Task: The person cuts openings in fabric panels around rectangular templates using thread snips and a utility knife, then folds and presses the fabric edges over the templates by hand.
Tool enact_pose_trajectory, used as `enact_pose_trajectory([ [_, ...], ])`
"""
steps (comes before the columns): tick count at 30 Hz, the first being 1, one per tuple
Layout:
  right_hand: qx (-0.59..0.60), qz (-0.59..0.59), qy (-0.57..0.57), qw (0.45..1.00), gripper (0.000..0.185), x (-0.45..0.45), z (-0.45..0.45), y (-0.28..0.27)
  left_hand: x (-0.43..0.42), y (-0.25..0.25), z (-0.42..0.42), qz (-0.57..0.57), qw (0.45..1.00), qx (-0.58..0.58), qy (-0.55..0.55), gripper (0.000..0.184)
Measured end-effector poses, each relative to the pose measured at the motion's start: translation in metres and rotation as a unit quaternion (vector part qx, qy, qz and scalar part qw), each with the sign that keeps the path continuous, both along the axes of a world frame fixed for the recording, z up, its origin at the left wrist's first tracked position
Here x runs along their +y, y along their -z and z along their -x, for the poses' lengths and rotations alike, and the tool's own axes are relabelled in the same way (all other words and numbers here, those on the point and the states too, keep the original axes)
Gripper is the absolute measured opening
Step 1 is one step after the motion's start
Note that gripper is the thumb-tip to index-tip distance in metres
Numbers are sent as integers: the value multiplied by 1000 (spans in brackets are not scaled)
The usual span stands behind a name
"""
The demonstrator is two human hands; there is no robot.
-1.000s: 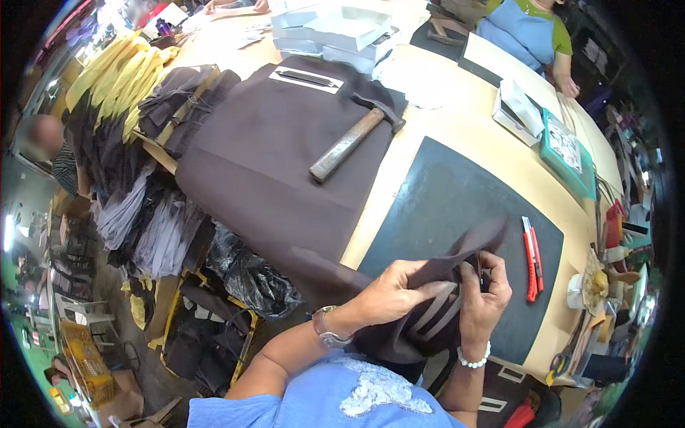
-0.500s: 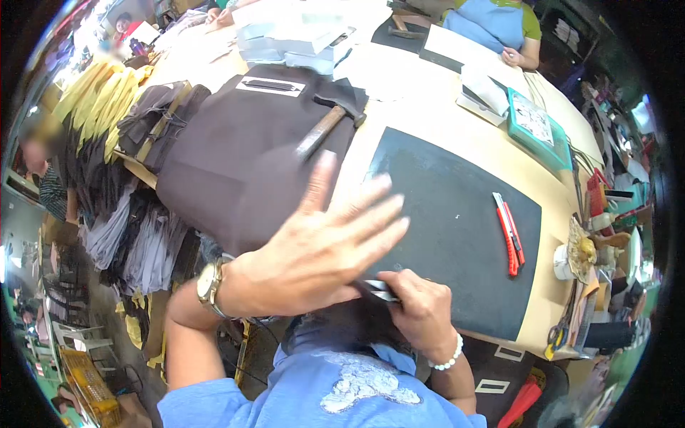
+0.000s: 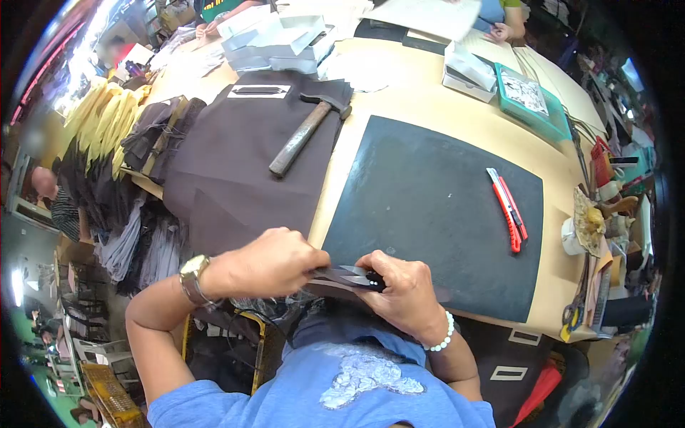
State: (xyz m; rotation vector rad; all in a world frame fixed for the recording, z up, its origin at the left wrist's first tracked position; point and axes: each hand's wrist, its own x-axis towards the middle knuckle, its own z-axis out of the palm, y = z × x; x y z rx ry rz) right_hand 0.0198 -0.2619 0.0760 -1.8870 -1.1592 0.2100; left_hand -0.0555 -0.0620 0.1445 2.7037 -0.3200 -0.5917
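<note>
In cluttered workroom (image 3: pixel 103 299), pale table (image 3: pixel 407 82), mat (image 3: pixel 442 214)

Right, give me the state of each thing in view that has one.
Left hand: closed on the strip
Strip: held up, off the table
Right hand: closed on the tool
Tool: gripped; exact type unclear
Hammer: lying on the cloth
Cloth: spread out, lightly creased
Mat: flat
Cutters: lying side by side on the mat
Tray: pale contents showing
</note>
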Motion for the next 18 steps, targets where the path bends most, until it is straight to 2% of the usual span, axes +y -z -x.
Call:
enact_pose_trajectory([
  [1, 4, -25, 10, 1000, 31, -2, -3, -2, 7, -6, 0, 24, 999, 20, -44, 17],
  [2, 8, -48, 21, 999, 35, -6, -7, -3, 17, -21, -2, 30, 993, 55, -103, 22],
  [3, -5, -73, 71, 995, 44, -11, -11, -4, 39, -30, 1, -3, 990, 18, -139, 23],
  [4, -1, -78, 107, 991, 44, -19, -17, -2, 60, -50, 6, -31, 972, 11, -233, 24],
  [5, 5, -83, 143, 986, 44, -28, -24, 1, 103, -51, 24, -58, 966, -110, -225, 23],
  [6, 40, -76, 177, 980, 42, -38, -30, 8, 127, -77, 36, -76, 947, -97, -297, 24],
  [7, 73, -70, 211, 972, 40, -45, -36, 17, 146, -99, 55, -166, 894, -104, -403, 33],
  [8, 79, -95, 226, 966, 38, -50, -40, 26, 233, -98, 105, -207, 850, -126, -467, 43],
  [9, 84, -119, 241, 959, 36, -54, -44, 36, 261, -112, 133, -310, 808, -161, -474, 47],
  [10, 89, -143, 257, 952, 35, -56, -46, 43, 303, -120, 164, -353, 773, -142, -508, 44],
  [11, 98, -143, 269, 947, 34, -57, -44, 47, 301, -128, 178, -391, 759, -144, -500, 38],
  [13, 115, -138, 296, 938, 31, -60, -40, 51, 296, -116, 179, -165, 794, -135, -569, 32],
  [15, 158, -143, 306, 928, 29, -60, -38, 49, 276, -69, 160, -27, 823, -148, -547, 29],
  [17, 193, -152, 308, 919, 28, -61, -37, 47, 185, -25, 96, 192, 819, -92, -533, 27],
  [18, 206, -160, 303, 916, 27, -61, -38, 48, 162, 4, 76, 192, 806, -54, -558, 24],
])
